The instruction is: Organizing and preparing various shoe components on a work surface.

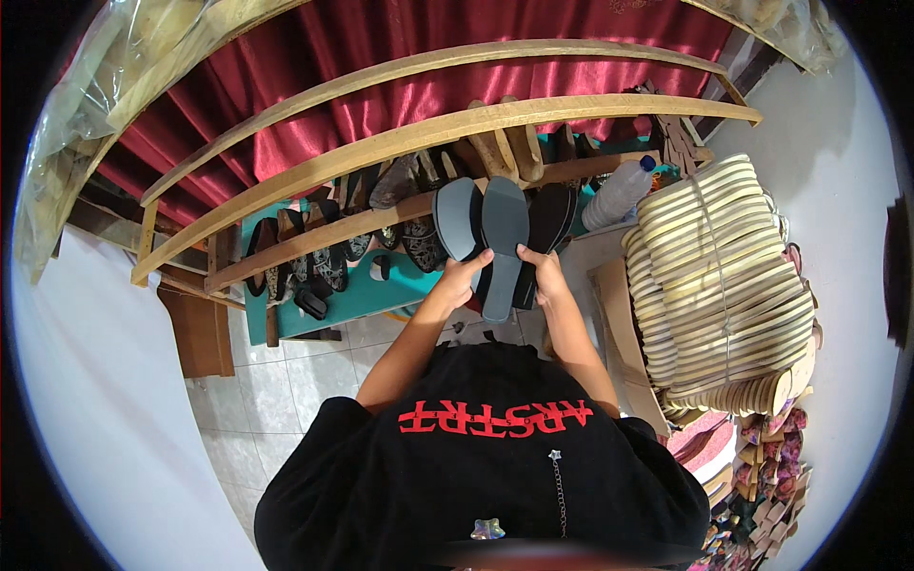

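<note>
Both arms reach forward, holding a fan of shoe soles in front of my chest. My left hand (465, 274) is closed at the lower part of a light grey sole (458, 214), its thumb tip reaching the middle sole. My right hand (544, 273) is closed on the other side, thumb on the edge between the middle, darker grey sole (505, 209) and a black sole (551, 217). The middle sole lies over the inner edges of the other two, and its narrow end points toward me. Most fingers are hidden beneath the soles.
Ahead stands a wooden rack (447, 124) before a red curtain (400, 48). Several dark patterned shoes (328, 265) and wooden shoe lasts (522, 143) rest around a green surface (367, 297). A blue-capped plastic bottle (617, 195) and tied stacks of striped soles (724, 285) stand to the right.
</note>
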Demonstrator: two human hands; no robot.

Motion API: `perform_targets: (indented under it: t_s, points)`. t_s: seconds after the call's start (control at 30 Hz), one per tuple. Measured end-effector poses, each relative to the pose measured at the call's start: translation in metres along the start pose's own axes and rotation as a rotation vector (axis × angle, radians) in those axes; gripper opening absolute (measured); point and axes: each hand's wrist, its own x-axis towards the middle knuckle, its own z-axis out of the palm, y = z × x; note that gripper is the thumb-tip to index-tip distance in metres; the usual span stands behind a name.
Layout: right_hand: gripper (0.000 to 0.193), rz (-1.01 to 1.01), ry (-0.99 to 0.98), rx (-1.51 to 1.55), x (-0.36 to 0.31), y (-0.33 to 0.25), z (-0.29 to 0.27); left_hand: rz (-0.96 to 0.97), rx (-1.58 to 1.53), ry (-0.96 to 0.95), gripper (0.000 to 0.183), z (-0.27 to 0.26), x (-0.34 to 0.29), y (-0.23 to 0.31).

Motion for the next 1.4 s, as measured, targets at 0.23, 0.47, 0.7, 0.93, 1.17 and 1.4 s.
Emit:
perform_targets:
  t_s: [0.23,0.47,0.7,0.93,1.17,1.4]
  points:
    - [0.03,0.1,-0.164,0.101,0.006,0.003,-0.011,-0.052,-0.041,-0.02,0.036,-0.002,0.002,-0.002]
    - [0.039,0.052,-0.118,0.048,0.009,0.011,-0.012,-0.079,-0.065,-0.028,0.034,-0.002,0.003,-0.003]
    - [0.075,-0.156,0.051,-0.31,-0.006,0.019,0.017,0.225,0.193,0.056,0.041,0.002,0.016,-0.018]
    - [0.078,-0.087,-0.051,-0.286,-0.003,0.011,0.014,0.37,0.8,0.209,0.046,0.01,0.016,-0.012]
    - [0.063,-0.12,0.032,-0.213,0.004,0.023,0.008,0.524,0.815,0.064,0.054,0.027,0.005,-0.007]
    - [0.036,0.027,0.136,-0.007,0.0,0.002,-0.005,0.371,0.525,0.046,0.031,0.015,0.008,0.001]
